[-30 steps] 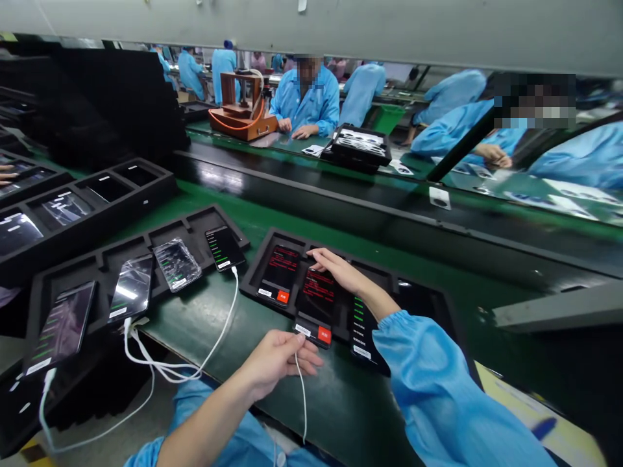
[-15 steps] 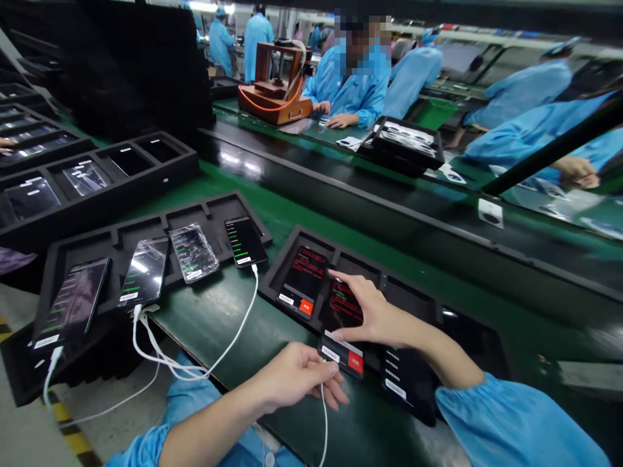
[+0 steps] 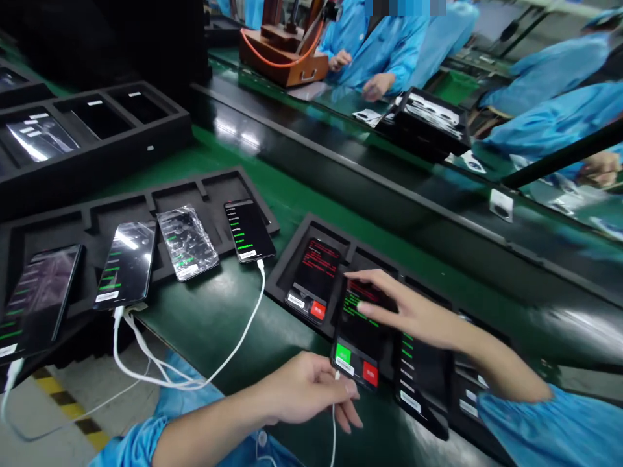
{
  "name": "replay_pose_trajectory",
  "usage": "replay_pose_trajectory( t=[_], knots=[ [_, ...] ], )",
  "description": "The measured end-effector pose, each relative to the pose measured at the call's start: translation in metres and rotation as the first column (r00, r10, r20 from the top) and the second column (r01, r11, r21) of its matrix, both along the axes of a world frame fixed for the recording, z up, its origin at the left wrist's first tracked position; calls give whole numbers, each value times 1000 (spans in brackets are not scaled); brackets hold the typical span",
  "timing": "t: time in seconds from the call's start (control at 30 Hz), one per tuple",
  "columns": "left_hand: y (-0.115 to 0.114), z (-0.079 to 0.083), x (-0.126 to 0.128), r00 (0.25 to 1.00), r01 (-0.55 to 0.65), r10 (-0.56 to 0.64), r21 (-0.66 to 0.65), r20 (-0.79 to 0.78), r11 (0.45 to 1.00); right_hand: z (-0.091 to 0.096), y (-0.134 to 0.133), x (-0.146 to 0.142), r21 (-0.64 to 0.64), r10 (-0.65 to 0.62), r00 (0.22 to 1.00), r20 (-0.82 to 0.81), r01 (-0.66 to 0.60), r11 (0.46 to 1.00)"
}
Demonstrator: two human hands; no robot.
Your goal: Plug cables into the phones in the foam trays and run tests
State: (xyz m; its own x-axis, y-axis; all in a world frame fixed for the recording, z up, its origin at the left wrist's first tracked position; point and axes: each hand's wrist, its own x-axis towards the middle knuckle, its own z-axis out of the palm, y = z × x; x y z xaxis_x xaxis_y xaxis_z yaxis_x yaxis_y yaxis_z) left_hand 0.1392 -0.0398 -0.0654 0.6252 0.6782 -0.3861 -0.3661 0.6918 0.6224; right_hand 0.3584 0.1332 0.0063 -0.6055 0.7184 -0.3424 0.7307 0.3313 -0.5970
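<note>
Green button (image 3: 343, 353) now joins red button (image 3: 370, 374) on my smartphone (image 3: 357, 331), likely a choice, left grip (image 3: 311, 389) pinching white cable (image 3: 333, 431), right grip (image 3: 411, 311) open

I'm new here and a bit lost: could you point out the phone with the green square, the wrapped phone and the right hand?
Phone with the green square (image 3: 361, 335): head view, on its screen.
Wrapped phone (image 3: 187, 242): head view, on its crinkled front.
Right hand (image 3: 406, 301): head view, on its back.
</note>
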Motion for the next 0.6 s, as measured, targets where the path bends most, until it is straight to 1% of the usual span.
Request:
replay_pose_trajectory(
  t=[0.07,0.1,0.13,0.17,0.23,0.3,0.37,0.47,0.6],
  knots=[
    [-3,-4,2,999,-5,5,-9,49,1000,4,26,2,60,-141,990,1,141,988],
    [-4,-7,4,997,-6,6,-9,70,1000,2,43,3,119,-231,973,-5,230,966],
    [-6,-9,5,996,-6,6,-5,86,1000,-2,61,4,190,-315,949,-19,313,931],
    [-7,-12,7,995,-6,6,2,97,1000,-9,79,3,237,-369,929,-24,364,901],
    [-9,-18,11,994,-5,3,12,110,1000,-27,113,-4,265,-414,910,-26,405,875],
    [-10,-24,15,993,-6,5,10,122,1000,-46,137,-17,267,-440,898,0,424,865],
    [-9,-29,17,990,-5,4,8,141,1000,-60,150,-30,296,-484,875,29,455,840],
    [-7,-34,16,988,-10,6,23,154,1000,-69,155,-40,341,-532,846,40,489,803],
    [-7,-34,10,993,-13,6,58,118,998,-71,152,-43,354,-486,874,12,451,819]
  ],
)
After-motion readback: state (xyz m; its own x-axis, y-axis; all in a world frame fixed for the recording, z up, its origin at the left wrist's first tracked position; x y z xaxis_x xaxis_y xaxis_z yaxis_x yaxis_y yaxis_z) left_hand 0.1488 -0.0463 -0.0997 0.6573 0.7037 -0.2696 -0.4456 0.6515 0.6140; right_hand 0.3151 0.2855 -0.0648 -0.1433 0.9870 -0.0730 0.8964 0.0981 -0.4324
